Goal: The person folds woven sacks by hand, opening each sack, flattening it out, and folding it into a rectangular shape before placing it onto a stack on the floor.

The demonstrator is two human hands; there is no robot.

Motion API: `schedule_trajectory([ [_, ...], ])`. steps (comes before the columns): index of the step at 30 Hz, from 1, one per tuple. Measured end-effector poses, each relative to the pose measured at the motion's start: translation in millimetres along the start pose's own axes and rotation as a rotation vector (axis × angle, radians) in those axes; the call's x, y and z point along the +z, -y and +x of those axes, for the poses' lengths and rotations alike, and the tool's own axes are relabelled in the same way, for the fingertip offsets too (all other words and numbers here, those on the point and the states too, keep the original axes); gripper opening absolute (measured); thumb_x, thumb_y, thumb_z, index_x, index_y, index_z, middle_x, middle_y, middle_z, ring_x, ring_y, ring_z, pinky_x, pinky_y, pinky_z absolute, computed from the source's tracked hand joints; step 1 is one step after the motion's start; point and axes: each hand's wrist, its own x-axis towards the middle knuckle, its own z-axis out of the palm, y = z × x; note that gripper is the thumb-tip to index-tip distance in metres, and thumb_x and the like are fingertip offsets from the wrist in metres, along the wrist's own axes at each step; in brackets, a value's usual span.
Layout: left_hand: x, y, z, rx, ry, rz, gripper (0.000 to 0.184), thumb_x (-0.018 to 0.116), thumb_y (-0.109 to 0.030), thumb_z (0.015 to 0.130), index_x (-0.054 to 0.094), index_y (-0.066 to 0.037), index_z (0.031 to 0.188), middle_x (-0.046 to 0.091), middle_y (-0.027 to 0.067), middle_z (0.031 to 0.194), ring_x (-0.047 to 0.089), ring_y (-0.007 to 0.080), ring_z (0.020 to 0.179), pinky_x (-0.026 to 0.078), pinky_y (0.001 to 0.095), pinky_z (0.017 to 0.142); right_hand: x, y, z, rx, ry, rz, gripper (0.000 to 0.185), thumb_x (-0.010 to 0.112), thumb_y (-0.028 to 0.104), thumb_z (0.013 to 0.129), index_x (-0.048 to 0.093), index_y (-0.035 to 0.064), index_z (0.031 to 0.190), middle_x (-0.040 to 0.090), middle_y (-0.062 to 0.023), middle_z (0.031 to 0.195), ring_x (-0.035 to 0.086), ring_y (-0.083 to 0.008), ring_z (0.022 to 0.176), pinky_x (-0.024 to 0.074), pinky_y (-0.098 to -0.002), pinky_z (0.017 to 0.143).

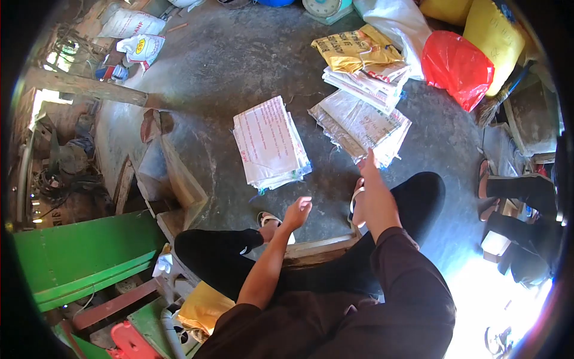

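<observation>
My left hand [298,213] is held above the floor over my left foot. Its fingers are curled in, and nothing shows in them. My right hand [368,166] reaches to the near edge of a pile of flattened woven sacks [362,121]. Its fingers are together at the edge of a sack, though the fingertips are partly hidden. Left of that pile lies a neat stack of white printed sacks [269,140], nearest to my left hand. Beyond the right pile are more folded white sacks [362,87], topped by a yellow printed sack [357,49].
A red plastic bag [457,69] and a full yellow sack [493,45] stand at the back right, near a scale [326,8]. Green boards [89,254] and wooden beams [89,87] line the left. Another person's legs [517,188] show at right.
</observation>
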Motion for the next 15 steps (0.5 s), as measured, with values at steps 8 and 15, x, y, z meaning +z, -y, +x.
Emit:
schedule_trajectory([
  [8, -5.8, 6.4, 5.9, -0.053, 0.022, 0.025, 0.037, 0.059, -0.029, 0.096, 0.059, -0.005, 0.124, 0.069, 0.0183, 0.116, 0.068, 0.0300, 0.104, 0.052, 0.0372, 0.089, 10.5, 12.9, 12.5, -0.145, -0.052, -0.156, 0.052, 0.073, 0.046, 0.080, 0.056, 0.0136, 0.116, 0.057, -0.0091, 0.109, 0.054, -0.0213, 0.091, 0.0472, -0.0368, 0.063],
  [15, -32.1, -123.5, -20.1, 0.376, -0.051, -0.063, 0.026, 0.059, -0.012, 0.096, 0.061, -0.003, 0.120, 0.070, 0.0157, 0.113, 0.069, 0.0274, 0.102, 0.054, 0.0353, 0.086, 69.4, 74.7, -57.7, -0.224, 0.162, 0.081, 0.029, 0.066, 0.033, 0.083, 0.061, 0.0079, 0.096, 0.057, -0.0042, 0.085, 0.055, -0.0159, 0.077, 0.0521, -0.0368, 0.063],
])
